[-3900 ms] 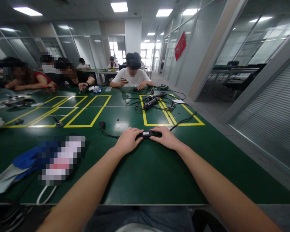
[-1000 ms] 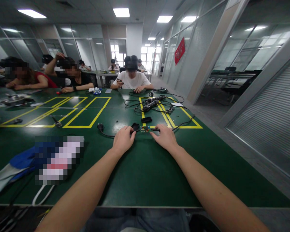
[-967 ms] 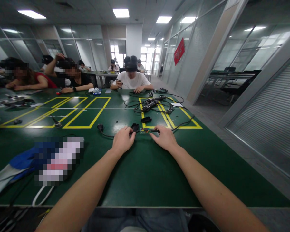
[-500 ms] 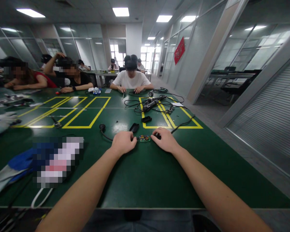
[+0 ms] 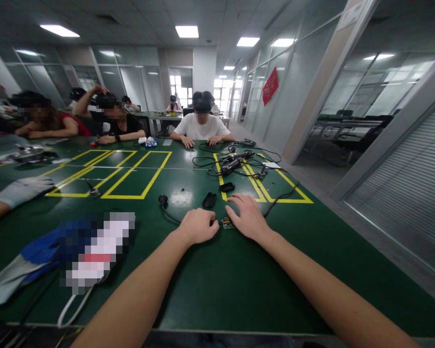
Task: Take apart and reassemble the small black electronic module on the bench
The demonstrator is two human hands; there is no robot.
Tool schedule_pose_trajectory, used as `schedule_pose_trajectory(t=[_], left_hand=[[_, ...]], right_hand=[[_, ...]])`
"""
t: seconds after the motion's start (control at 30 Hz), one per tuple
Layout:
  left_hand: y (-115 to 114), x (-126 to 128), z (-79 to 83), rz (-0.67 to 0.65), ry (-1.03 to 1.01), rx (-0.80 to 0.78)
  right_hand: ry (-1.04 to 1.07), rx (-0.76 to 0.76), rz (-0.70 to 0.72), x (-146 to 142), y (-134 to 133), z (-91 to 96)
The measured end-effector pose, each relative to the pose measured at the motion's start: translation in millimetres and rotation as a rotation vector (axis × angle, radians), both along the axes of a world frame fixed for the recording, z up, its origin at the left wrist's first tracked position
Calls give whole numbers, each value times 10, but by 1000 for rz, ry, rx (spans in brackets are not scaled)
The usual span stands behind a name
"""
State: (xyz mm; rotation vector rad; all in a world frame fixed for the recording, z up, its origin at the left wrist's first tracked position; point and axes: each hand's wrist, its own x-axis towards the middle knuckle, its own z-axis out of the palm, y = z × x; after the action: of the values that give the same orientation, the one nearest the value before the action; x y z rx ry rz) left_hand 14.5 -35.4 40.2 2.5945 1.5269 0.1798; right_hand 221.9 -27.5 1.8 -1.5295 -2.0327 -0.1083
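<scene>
A small green circuit board [image 5: 226, 223] with copper-coloured coils lies on the table between my hands. My left hand [image 5: 200, 226] is closed around a black power cable [image 5: 171, 216] just left of the board; the cable's plug [image 5: 163, 198] rests farther left. Above the board's right part is my right hand [image 5: 247, 217], open, fingers stretched forward and thumb apart, partly covering the board. Whether it touches the board I cannot tell. Another black cable [image 5: 277, 204] runs off behind the right hand. Just beyond my hands lie two black plastic housing halves, a nearer one [image 5: 209, 200] and a farther one [image 5: 227, 187].
Tangled black cables and adapters [image 5: 235, 163] lie at the back right on the green table [image 5: 275, 299]. A blue-and-white glove [image 5: 29, 258] and a blurred-out item [image 5: 99, 251] are at left. A co-worker's gloved hand [image 5: 23, 188] reaches in there; other people sit across.
My right hand has lifted off the cable at the board's right end, spread its fingers and moved over the board. My left hand keeps its grip. The view has tilted slightly; a gloved hand moved in at left.
</scene>
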Motion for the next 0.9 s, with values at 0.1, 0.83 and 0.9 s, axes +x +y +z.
schedule_pose_trajectory(t=[0.1, 0.83, 0.9], left_hand=[[-10, 14, 1, -23, 1, -13], [-61, 46, 45, -43, 41, -47], [-62, 50, 50, -46, 42, -51]], right_hand=[[-17, -112, -181, -26, 158, -82], [-239, -406, -168, -344, 642, 237], [-248, -393, -168, -331, 639, 253]])
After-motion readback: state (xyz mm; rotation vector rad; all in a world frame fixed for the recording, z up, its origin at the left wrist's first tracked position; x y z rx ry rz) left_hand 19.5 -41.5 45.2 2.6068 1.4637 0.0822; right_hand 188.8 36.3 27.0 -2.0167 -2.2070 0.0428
